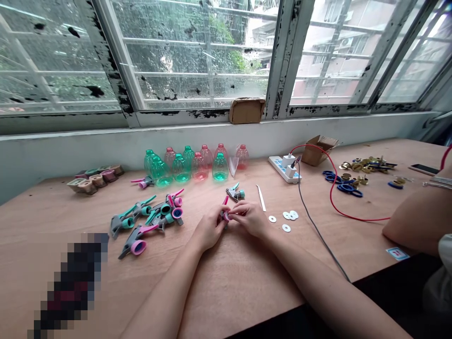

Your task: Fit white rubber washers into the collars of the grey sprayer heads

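My left hand (212, 227) is closed around a pink-and-grey spray trigger head (226, 215), its pink lever pointing up. The fingers of my right hand (250, 217) are pinched together at its pink collar; whatever lies between them is hidden. Just behind the hands lies a teal-and-grey spray trigger head (236, 192). To the right of my right hand are a pair of white tweezers (261, 197) and several white ring washers (286, 228). A pile of pink, teal and grey spray trigger heads (164, 212) lies to the left of my left hand.
Green and pink clear bottles (181, 168) stand along the wall. A power strip (284, 169) with a grey cable (314, 221) and a red cable (334, 193) lies right. Farther right are brass parts, blue-handled scissors (349, 189) and another person's arm (418, 214).
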`<move>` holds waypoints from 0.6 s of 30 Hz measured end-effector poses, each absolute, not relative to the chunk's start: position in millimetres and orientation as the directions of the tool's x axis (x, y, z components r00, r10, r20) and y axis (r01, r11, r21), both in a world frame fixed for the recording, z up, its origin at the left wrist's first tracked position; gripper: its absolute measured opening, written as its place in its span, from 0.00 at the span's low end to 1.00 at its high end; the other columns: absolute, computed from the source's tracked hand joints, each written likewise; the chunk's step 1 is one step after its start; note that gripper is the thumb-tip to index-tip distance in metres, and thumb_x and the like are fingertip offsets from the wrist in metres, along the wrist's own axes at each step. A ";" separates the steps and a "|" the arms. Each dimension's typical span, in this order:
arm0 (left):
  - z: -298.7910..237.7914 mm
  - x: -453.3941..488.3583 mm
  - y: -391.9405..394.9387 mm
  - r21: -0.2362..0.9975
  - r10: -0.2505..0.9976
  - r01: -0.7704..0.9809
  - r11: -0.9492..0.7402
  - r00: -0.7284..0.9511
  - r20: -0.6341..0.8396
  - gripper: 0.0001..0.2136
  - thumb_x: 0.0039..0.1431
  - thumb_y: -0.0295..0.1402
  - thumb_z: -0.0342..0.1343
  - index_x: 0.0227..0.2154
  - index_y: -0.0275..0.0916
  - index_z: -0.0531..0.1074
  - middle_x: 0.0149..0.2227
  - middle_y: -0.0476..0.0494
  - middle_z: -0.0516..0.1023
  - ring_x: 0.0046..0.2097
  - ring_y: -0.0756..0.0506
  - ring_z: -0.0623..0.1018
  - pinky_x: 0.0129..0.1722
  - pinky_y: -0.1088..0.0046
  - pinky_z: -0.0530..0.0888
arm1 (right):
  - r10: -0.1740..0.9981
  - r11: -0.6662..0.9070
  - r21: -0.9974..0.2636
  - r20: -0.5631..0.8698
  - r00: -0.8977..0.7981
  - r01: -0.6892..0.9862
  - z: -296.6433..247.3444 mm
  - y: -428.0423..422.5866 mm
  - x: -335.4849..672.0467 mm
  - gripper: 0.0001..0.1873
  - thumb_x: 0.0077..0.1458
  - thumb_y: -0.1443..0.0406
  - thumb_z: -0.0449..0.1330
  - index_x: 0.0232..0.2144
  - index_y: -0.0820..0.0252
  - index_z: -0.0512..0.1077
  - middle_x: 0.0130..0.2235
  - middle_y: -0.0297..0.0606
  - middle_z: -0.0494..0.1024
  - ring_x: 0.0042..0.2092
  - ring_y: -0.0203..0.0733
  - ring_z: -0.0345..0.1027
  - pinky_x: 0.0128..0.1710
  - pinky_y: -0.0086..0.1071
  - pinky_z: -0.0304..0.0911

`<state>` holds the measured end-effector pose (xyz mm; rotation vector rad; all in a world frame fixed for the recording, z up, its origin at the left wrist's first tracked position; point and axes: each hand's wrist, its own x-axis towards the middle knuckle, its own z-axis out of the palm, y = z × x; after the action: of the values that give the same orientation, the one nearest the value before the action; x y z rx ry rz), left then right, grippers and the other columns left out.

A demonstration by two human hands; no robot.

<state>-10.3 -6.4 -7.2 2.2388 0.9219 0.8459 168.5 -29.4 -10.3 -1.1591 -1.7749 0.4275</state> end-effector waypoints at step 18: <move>-5.8 -4.7 -8.3 0.600 0.767 0.495 -0.629 0.521 0.374 0.12 0.59 0.26 0.50 0.45 0.41 0.70 0.39 0.45 0.78 0.36 0.47 0.76 0.39 0.70 0.72 | 0.861 0.451 -0.706 0.506 -0.057 0.546 -11.1 -29.4 163.9 0.06 0.53 0.63 0.65 0.32 0.55 0.81 0.34 0.36 0.80 0.28 0.33 0.70 0.29 0.27 0.65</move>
<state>-4.7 -8.3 -5.8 2.3439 1.0352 0.8765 163.9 -29.4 -11.1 -1.2156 -1.7312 0.4060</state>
